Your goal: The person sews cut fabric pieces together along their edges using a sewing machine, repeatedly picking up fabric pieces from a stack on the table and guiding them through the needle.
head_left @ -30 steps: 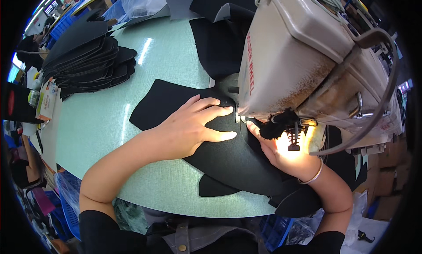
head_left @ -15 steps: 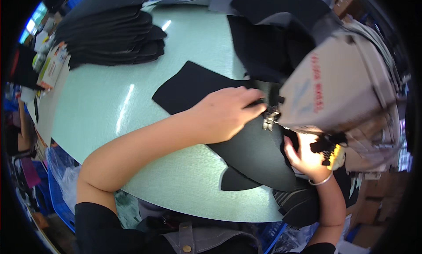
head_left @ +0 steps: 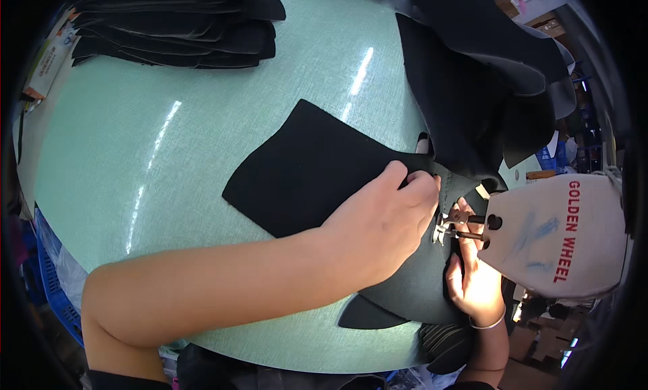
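A black fabric panel (head_left: 297, 167) lies across the table and runs beneath the metal presser foot (head_left: 440, 233) of a sewing machine (head_left: 560, 235). My left hand (head_left: 391, 221) is closed on the panel just left of the foot, its fingers bent and bunching the cloth. On the other side of the foot, my right hand (head_left: 478, 285) rests on the grey-black lower part of the work, fingers stretched forward and thumb apart. The machine head partly covers that hand. A line of stitching shows near my left fingertips.
A thick stack of black cut pieces (head_left: 175, 29) is at the far left. More black sheets (head_left: 466, 86) drape at the far right. Several layered pieces (head_left: 445, 346) sit by my right wrist. The pale green table (head_left: 182, 147) has a curved edge; a blue basket (head_left: 57, 282) stands beside it.
My view has come closer and turned. My left hand has shifted nearer the presser foot with its fingers bunching the cloth, and my right fingers reach further forward alongside the foot.
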Demonstrator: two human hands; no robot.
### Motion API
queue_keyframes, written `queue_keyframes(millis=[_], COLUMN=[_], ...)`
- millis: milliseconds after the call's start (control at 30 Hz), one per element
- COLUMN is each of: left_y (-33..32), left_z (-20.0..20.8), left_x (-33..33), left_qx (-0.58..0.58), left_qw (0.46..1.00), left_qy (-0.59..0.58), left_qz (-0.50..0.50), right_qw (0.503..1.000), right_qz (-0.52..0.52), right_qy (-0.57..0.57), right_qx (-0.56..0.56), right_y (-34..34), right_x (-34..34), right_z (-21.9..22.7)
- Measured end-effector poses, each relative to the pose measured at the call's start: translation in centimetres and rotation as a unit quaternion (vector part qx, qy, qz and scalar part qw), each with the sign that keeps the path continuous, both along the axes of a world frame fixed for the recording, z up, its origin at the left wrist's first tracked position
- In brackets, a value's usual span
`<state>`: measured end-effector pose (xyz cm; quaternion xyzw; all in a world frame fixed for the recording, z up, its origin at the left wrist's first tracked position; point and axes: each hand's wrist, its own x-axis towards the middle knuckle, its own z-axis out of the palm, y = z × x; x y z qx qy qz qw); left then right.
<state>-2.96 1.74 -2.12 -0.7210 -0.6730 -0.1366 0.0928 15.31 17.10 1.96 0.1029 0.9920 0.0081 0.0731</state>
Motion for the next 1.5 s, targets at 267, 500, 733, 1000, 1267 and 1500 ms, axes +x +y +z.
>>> queue_keyframes(millis=[267,500,733,1000,1267,1500], left_y=[-0.1,0.2,0.9,0.9,0.3,0.7], left_z=[0.0,-1.2,-1.3,0.0,0.3,0.6], left_x=[-0.3,-0.2,0.0,-0.3,-0.4,-0.5], left_qx=[-0.004,0.053,0.060,-0.007,-0.051,-0.075], left_qw=[1.000,0.998,0.997,0.997,0.998,0.995], left_qy=[0.009,-0.027,-0.042,-0.076,-0.036,-0.064], left_qz=[0.013,0.021,0.006,-0.025,-0.016,-0.034], right_qw=[1.000,0.999,0.997,0.983,0.949,0.953], right_qz=[0.009,0.031,0.004,0.104,0.138,0.133], right_qy=[0.025,0.044,0.079,0.146,0.280,0.271], right_qx=[-0.010,0.009,0.026,-0.025,-0.033,-0.034], right_y=[-0.4,0.1,-0.3,3.4,1.9,1.7], right_x=[-0.8,-0.3,0.1,3.2,1.4,1.5], right_z=[0.3,-0.5,0.2,-4.5,-2.3,-1.9])
